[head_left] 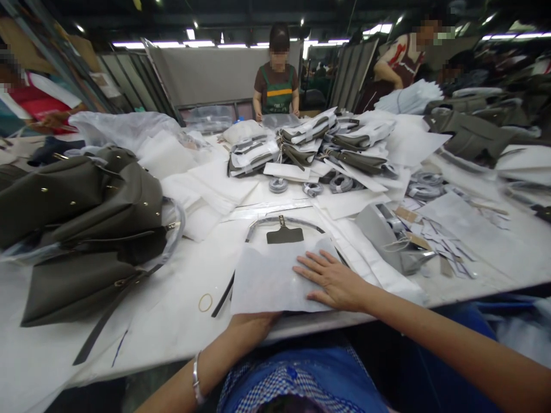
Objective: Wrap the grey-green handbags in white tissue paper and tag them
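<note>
A white paper sheet [267,278] covers most of a dark olive handbag, whose tab with a metal buckle [284,234] and plastic-wrapped handle [258,225] stick out beyond the far edge. My right hand [333,281] lies flat on the paper's right side with its fingers spread. Under the near edge of the paper goes my left hand [253,327], its fingers hidden there, so I cannot see what they touch. A dark strap [224,295] pokes out on the left.
Large olive bags [86,212] are heaped at left. Ahead lie paper-wrapped bag pieces [301,140] and coiled wrapped handles [278,184]. A tape dispenser [381,229] and scattered tags [447,241] are at right. A rubber band [205,302] lies nearby. Co-workers [278,86] stand across the table.
</note>
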`<action>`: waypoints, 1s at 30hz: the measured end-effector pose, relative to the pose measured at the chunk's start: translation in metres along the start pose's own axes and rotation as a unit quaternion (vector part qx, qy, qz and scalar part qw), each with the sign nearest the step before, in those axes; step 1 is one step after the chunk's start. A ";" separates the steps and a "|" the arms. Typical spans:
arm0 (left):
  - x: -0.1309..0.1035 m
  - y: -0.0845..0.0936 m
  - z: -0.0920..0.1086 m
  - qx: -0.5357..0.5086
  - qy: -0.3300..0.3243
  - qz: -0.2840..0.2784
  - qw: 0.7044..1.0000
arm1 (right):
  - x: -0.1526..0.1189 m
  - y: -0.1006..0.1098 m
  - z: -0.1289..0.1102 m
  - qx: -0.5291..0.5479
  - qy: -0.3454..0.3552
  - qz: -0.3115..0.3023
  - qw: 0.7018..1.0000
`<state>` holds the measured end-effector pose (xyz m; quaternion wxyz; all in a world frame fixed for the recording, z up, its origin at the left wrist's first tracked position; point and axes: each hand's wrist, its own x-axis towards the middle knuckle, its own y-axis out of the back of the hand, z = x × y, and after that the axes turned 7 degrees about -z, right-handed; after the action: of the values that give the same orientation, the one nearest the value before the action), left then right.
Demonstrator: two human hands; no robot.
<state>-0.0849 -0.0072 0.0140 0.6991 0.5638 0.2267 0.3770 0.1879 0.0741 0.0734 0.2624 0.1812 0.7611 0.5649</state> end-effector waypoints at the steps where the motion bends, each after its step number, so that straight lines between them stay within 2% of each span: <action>1: -0.002 0.002 0.001 0.013 -0.007 -0.007 1.000 | 0.000 -0.001 0.001 -0.002 0.001 0.009 1.000; 5: -0.009 0.005 0.001 0.043 -0.024 -0.023 0.999 | -0.001 -0.003 0.006 -0.008 0.018 0.011 1.000; 10: -0.011 -0.001 -0.004 0.057 -0.051 -0.011 0.997 | -0.003 -0.005 0.008 -0.017 0.036 0.024 0.999; 13: -0.010 0.004 -0.001 0.062 -0.057 -0.013 0.996 | -0.003 -0.008 0.009 -0.020 0.041 0.037 0.998; 16: -0.010 0.023 0.015 0.074 -0.027 -0.047 0.996 | -0.004 -0.010 0.010 -0.019 0.042 0.049 0.998; 18: -0.012 0.047 0.034 0.088 -0.018 -0.064 0.994 | -0.004 -0.011 0.010 -0.017 0.043 0.056 0.997; 20: -0.010 0.076 0.057 0.070 -0.053 -0.060 0.994 | -0.004 -0.012 0.011 -0.014 0.046 0.062 0.997; 21: -0.007 0.091 0.068 0.037 -0.084 -0.054 0.994 | -0.004 -0.013 0.011 -0.013 0.047 0.065 0.997; 22: -0.001 0.106 0.079 -0.001 -0.095 -0.071 0.993 | -0.004 -0.014 0.011 -0.013 0.047 0.067 0.997; 23: 0.007 0.119 0.088 -0.025 -0.093 -0.080 0.992 | -0.004 -0.015 0.012 -0.013 0.047 0.069 0.996; 25: 0.030 0.135 0.098 -0.036 -0.087 -0.060 0.994 | -0.004 -0.017 0.012 -0.016 0.048 0.074 0.996; 27: 0.057 0.137 0.095 -0.008 -0.068 -0.062 0.996 | -0.004 -0.019 0.012 -0.019 0.047 0.077 0.996; 30: 0.086 0.119 0.072 0.068 -0.033 -0.112 0.991 | -0.004 -0.019 0.012 -0.019 0.047 0.078 0.996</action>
<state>-0.0110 0.0250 0.1560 0.7043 0.5931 0.2900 0.2611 0.1986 0.0752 0.0533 0.1845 0.2086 0.7453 0.6058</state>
